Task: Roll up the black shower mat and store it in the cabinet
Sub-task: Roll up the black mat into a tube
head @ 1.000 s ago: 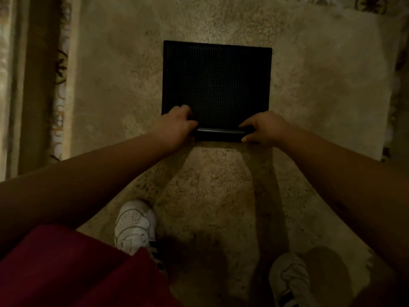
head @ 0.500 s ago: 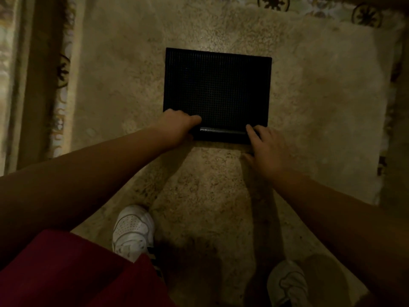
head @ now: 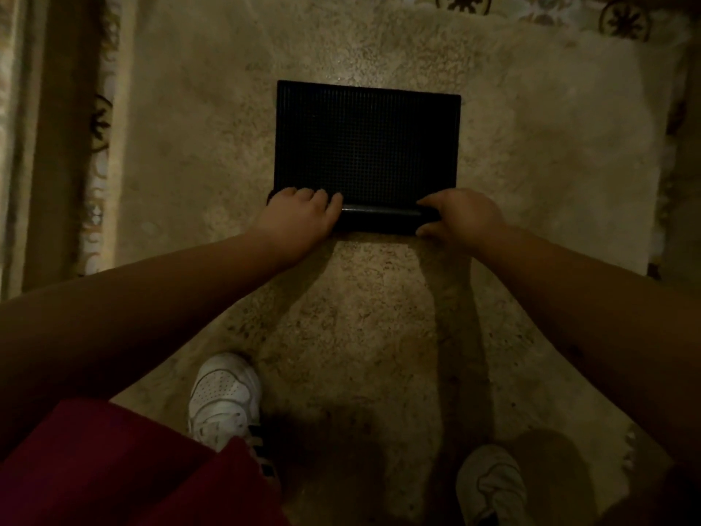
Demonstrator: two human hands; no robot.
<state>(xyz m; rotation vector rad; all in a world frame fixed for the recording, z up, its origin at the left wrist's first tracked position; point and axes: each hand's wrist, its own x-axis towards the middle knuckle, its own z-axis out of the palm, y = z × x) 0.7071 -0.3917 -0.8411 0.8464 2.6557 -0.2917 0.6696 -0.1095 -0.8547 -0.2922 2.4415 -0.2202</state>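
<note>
Though part-rolled, black gridded mat [head: 366, 146]

The right hand [head: 461, 214] has come back onto the roll of the black shower mat [head: 367, 142].

Bare rug [head: 531, 153] around mat [head: 368, 146]

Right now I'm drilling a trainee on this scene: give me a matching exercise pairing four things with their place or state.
Things:
1. mat
2. left hand
3. right hand
4. left shoe

Places or states:
A. white, on the rug near the red garment
B. on the roll's right end
C. partly rolled at its near edge, the rest flat
D. on the roll's left end

Pairs: 1-C, 2-D, 3-B, 4-A
</note>
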